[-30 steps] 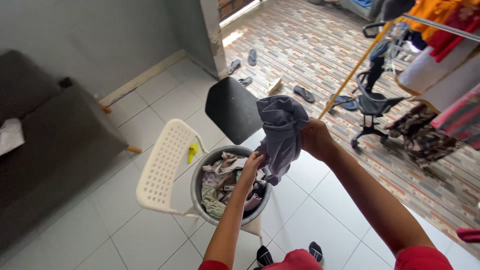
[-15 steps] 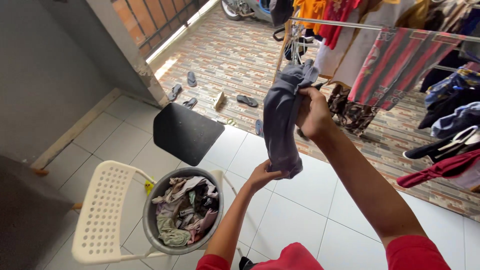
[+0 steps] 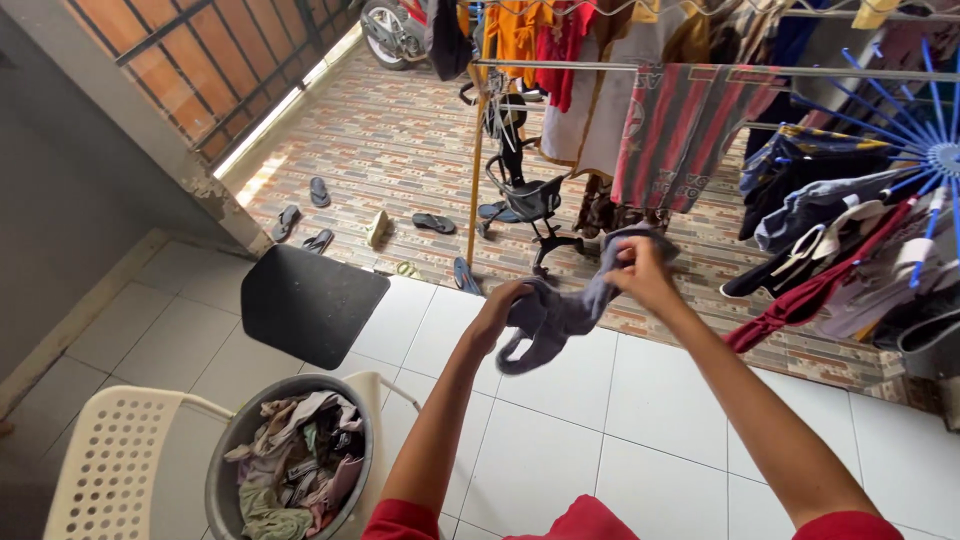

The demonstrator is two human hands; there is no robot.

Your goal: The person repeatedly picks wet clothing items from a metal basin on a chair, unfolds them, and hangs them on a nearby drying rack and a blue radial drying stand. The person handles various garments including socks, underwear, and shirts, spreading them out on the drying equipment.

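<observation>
The person is holding a crumpled grey cloth garment [image 3: 555, 315] up at chest height between both hands, over the white tiled floor [image 3: 640, 410] and in front of the metal drying rack hung with coloured clothes [image 3: 680, 120]. The left hand [image 3: 497, 312] is gripping the garment's lower left part, its fingers curled shut around a fold, while the right hand [image 3: 643, 272] is lifting the upper right corner, its fingers pinching the fabric tightly. The cloth is sagging and twisting between the two grips, with a loop dangling below (which part of the garment that loop belongs to cannot be told). Down to the left, a round grey metal basin heaped with mixed laundry [image 3: 290, 470] is sitting on a white perforated plastic chair [image 3: 110, 470], just beside a black chair seat [image 3: 310, 300]. To do the spreading well, the hands are probably best drawing apart along one hem, so that the twist opens out flat before the cloth nears the rack's rail; keeping the pinches near the corners should stop the middle from bunching, and holding the garment high is keeping its loop off the floor.
</observation>
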